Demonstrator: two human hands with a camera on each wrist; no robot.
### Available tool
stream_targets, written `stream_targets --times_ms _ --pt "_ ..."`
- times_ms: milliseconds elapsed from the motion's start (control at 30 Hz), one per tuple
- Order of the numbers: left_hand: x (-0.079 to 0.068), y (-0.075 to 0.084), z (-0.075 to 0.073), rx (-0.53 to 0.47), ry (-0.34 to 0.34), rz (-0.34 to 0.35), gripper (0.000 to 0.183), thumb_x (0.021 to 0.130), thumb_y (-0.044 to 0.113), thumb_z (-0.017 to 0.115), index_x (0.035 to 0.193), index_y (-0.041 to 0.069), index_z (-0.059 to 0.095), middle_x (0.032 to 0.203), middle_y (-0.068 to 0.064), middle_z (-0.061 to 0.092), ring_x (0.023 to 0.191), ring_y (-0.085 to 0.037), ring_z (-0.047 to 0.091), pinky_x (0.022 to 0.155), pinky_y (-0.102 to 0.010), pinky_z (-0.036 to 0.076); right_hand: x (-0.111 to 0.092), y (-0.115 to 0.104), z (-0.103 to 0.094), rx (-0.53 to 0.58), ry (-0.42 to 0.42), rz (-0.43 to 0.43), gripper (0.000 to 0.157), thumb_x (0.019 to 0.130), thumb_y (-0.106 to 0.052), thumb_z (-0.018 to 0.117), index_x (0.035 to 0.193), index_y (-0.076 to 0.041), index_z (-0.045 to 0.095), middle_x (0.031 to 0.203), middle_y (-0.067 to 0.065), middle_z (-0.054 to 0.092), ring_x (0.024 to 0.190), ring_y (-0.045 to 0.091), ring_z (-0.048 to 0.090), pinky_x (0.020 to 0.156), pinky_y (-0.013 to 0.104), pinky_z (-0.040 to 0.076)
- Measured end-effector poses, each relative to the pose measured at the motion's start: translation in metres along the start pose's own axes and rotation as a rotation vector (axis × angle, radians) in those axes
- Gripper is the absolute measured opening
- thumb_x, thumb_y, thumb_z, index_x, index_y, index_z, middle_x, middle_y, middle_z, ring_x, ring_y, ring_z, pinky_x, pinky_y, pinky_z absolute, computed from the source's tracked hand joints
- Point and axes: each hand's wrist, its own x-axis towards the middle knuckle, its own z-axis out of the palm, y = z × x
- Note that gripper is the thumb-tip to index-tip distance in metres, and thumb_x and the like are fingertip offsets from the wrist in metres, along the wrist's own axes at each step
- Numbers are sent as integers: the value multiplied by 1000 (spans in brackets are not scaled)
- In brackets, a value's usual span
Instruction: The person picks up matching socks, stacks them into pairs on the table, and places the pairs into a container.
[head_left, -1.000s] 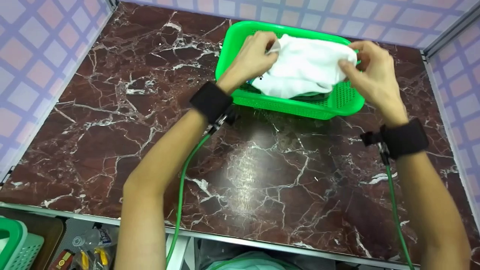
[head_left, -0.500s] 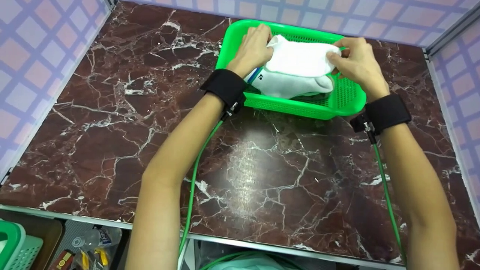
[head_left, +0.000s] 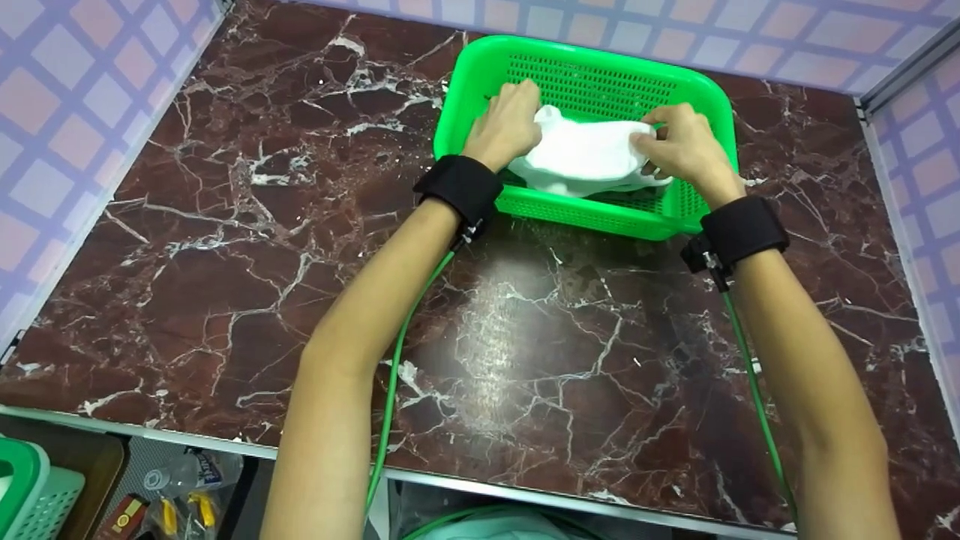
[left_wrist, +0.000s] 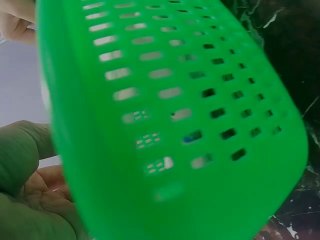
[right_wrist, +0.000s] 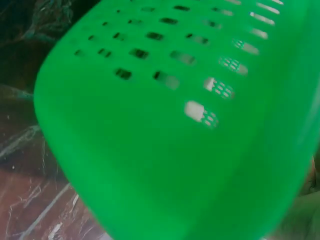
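A white sock (head_left: 589, 150) lies stretched between both hands, low inside the green perforated basket (head_left: 600, 210). My left hand (head_left: 502, 127) grips its left end, the fingertips partly hidden behind the knuckles. At the other end, my right hand (head_left: 686, 146) pinches the sock between thumb and fingers. Beneath it, a second pale sock (head_left: 570, 186) shows along the front edge. In the left wrist view the basket's wall (left_wrist: 235, 185) covers most of the scene, with the left hand (left_wrist: 32, 200) at the lower left. The right wrist view is mostly basket wall (right_wrist: 145, 135).
The basket stands near the back of a dark red marbled table (head_left: 262, 300), close to the patterned back panel (head_left: 675, 45). Green cables (head_left: 397, 360) trail from both wrist straps. Below the front edge are a plastic bottle (head_left: 184, 476) and another green basket (head_left: 56, 502).
Both hands have brought the white sock down and toward me, onto the other sock in the basket. The right hand has also shifted left, closer to the left hand.
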Motion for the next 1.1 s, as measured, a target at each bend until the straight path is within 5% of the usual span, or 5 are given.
stream_targets --times_ms 467,633,833,1100 --pt "5 -12 7 36 -36 -51 22 92 -7 29 85 14 28 80 -3 22 63 -15 13 59 -28 17 2 6 15 -63 -20 36 49 98 -25 53 134 6 49 99 30 63 57 15 64 51 25 52" --pt "5 -18 9 47 -20 -43 24 93 -7 30 82 15 26 78 -3 20 63 -15 11 59 -28 16 -1 6 17 -92 18 11 54 98 -35 51 134 6 49 114 32 60 86 32 66 71 35 53" --pt "6 -22 11 80 -2 -44 24 92 -6 31 82 15 26 77 -2 20 64 -14 13 59 -28 17 -8 5 25 -151 119 -107 59 101 -39 44 136 8 46 134 31 47 121 46 45 101 55 34" --pt "4 -21 17 81 -9 -27 26 90 -6 34 80 15 24 76 -2 19 62 -14 13 57 -27 17 -18 4 36 -248 129 -94 67 102 -51 28 147 -2 35 150 24 30 131 50 25 96 71 24"
